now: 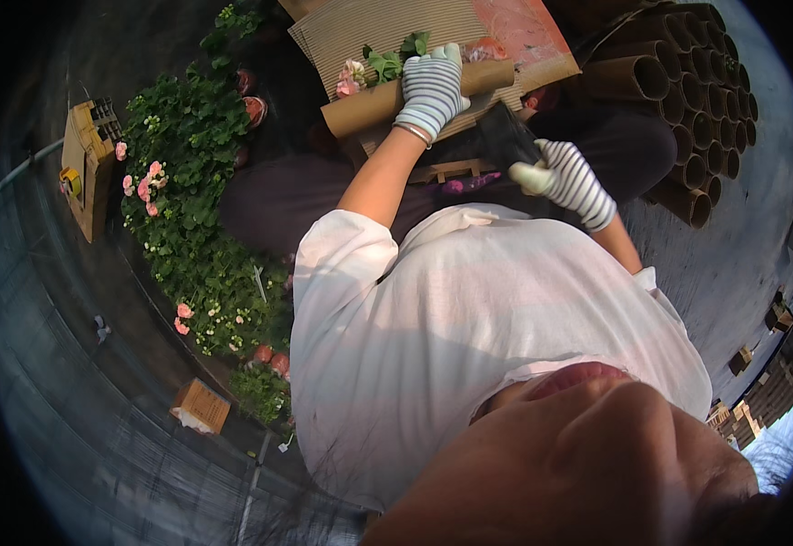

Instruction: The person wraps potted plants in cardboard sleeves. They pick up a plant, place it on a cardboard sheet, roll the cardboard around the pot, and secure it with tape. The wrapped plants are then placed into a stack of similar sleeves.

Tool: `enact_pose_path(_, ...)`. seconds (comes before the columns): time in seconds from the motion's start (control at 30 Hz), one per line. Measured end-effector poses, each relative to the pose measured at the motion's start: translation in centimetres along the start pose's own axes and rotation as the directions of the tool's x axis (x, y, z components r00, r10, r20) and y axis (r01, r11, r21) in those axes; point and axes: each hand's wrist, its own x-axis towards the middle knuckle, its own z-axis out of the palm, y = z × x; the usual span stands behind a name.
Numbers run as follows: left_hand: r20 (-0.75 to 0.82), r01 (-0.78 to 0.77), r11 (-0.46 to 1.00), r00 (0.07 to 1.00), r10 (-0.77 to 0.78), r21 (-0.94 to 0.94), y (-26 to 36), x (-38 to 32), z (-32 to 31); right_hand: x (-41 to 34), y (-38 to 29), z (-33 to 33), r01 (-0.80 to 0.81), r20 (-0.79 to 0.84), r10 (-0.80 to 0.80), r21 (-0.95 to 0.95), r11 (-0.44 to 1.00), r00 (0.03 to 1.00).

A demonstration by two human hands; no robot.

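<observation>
My left hand [432,92], in a striped white glove, lies over a brown cardboard roll [362,109] with its fingers curled around the far side. Just beyond the roll lies a potted plant with pink flowers [351,78], green leaves [387,65] and a reddish wrapped base [483,50]. Under these is a stack of corrugated cardboard sheets [342,34]. My right hand [567,179], gloved alike and slightly blurred, grips a dark, flat-looking black object [509,136] beside the roll's right end. What exactly the black object is cannot be made out.
Stacked cardboard tubes [700,109] stand at the right. Along my left side runs a row of flowering plants [188,177] with red-wrapped bases. A cardboard box [89,170] with a yellow tape roll [71,182] is farther left; another box [201,407] sits lower down.
</observation>
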Motion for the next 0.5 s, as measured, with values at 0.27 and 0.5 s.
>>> enact_pose_path(0.27,0.021,-0.041,0.999,0.999,0.04,0.024,0.4,-0.2,-1.2,5.6,-1.2,-4.3,0.18,-0.459,-0.337,-0.353,0.918,0.822)
enact_pose_path(0.5,0.254,0.097,0.993,0.964,-0.076,-0.073,0.0,-2.2,-2.1,13.2,1.9,-4.0,0.407,-0.274,-0.775,-0.725,0.556,0.57)
